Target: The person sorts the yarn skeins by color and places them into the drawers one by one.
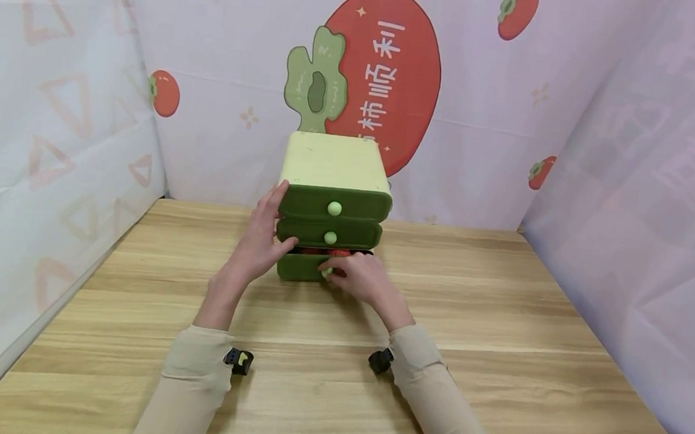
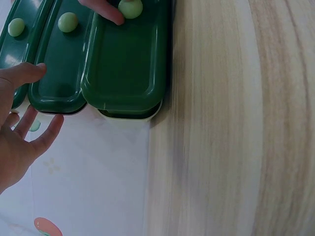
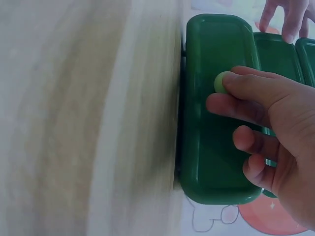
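A small drawer cabinet (image 1: 336, 161) with a pale yellow-green top and green drawer fronts stands on the table. Its bottom drawer (image 1: 297, 267) is pulled out a little, and something red (image 1: 338, 252) shows inside, too hidden to name. My right hand (image 1: 361, 276) pinches the round light-green knob (image 3: 221, 82) of that drawer between thumb and fingers. Against the cabinet's left side rests my left hand (image 1: 260, 237), fingers along the side and thumb near the middle drawer (image 2: 59, 64). The top and middle drawers appear closed.
A wood-grain table (image 1: 298, 376) lies under the cabinet. Behind it hangs a pale cloth backdrop (image 1: 218, 145) with tomato-like prints, and similar cloth walls (image 1: 649, 200) stand at both sides. Each wrist carries a small black camera (image 1: 380, 360).
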The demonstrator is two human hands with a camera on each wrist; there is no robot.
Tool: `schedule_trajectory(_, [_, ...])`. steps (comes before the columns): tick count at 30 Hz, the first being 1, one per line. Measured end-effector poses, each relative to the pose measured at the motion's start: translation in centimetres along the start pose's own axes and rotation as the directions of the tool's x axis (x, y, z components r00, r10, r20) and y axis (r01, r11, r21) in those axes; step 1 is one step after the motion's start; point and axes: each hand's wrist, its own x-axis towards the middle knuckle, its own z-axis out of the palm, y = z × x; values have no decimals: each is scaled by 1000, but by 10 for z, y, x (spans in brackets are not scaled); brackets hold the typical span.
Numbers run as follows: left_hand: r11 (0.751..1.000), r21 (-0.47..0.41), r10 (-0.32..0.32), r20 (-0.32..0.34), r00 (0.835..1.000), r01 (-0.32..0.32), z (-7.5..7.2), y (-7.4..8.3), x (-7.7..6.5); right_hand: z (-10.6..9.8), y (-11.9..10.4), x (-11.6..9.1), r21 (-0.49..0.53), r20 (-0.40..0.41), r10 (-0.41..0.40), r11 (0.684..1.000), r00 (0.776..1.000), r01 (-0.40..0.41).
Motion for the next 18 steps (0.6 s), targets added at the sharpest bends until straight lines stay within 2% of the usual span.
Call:
schedule_trajectory(14, [1000,1,3,1,1000,-3,1,-1,1,7,9,10,72,-26,77,995,997,-75])
schedule_trajectory(18, [1000,-9,14,-7,1000,-14,1,-1,1,7,9,11,96,-10,104,990,995,-102])
